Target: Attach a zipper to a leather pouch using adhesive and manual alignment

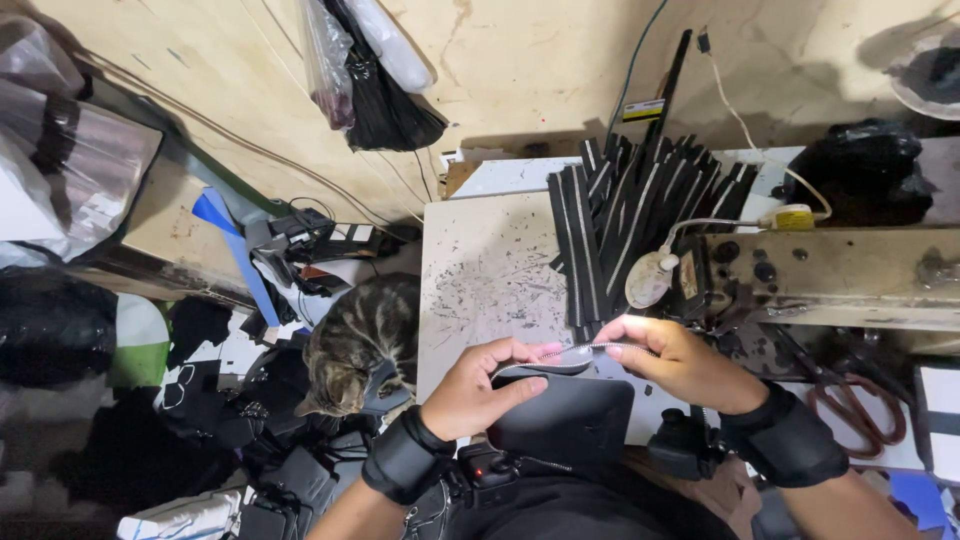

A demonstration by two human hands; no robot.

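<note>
Black fabric piece nearest, at tabletop near edge. Left hand grip pinches its top edge with zipper strip; right hand grip pinches strip's far end. Keep strip taut, edges flush, near sewing machine. Cat beside tabletop.

Your hands hold a black fabric piece, lying flat below your grip, and a zipper strip with pale teeth, stretched taut between both hands along its top edge.
</note>
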